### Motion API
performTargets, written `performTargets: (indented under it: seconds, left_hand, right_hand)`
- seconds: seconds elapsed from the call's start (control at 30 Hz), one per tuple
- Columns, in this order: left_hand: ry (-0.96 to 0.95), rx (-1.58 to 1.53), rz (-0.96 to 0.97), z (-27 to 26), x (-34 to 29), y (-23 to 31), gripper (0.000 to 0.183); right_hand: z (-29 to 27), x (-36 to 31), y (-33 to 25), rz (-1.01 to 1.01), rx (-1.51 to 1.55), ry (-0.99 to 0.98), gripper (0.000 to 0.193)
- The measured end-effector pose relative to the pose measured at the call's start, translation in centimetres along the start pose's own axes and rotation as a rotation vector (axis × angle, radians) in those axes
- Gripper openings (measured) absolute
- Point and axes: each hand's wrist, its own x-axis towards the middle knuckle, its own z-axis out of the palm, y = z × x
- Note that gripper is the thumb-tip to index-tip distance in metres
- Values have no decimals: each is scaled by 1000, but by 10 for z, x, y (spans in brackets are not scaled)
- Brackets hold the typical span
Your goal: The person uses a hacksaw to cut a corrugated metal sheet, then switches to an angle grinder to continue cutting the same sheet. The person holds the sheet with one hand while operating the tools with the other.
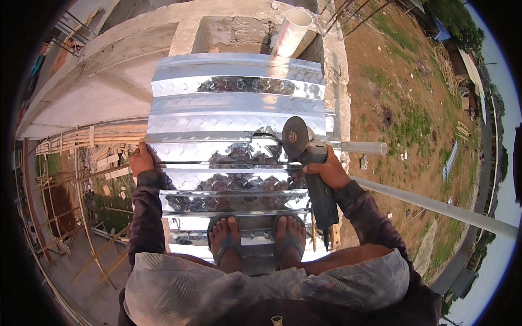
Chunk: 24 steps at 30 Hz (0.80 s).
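Shiny ribbed metal decking [239, 122] carries two sandalled feet [227, 242] toward its near edge; a white pipe [292, 33] rises at its far edge, patchy ground [402, 108] beyond its right. The right hand [330, 169] has its fingers wrapped around an angle grinder [323, 201] by the right edge. The left hand [141, 160] meets the left edge (whether clenching, I cannot tell).

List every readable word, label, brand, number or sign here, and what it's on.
Sheet: raised marks near the far end, too distorted by reflections to quote reliably.
Pipe, the upright white one: red print, too small to read.
Disc: any marking around its hub is too blurred to read.
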Motion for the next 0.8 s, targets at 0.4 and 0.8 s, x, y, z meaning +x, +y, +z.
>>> performTargets:
  seconds: [0.4,0.8]
  left_hand:
    - [2,12,-25,6,-4,1,72]
    - [-4,20,-43,2,-6,5,75]
  right_hand:
    - [4,3,-6,25,-10,26,91]
    - [6,2,-10,34,11,5,87]
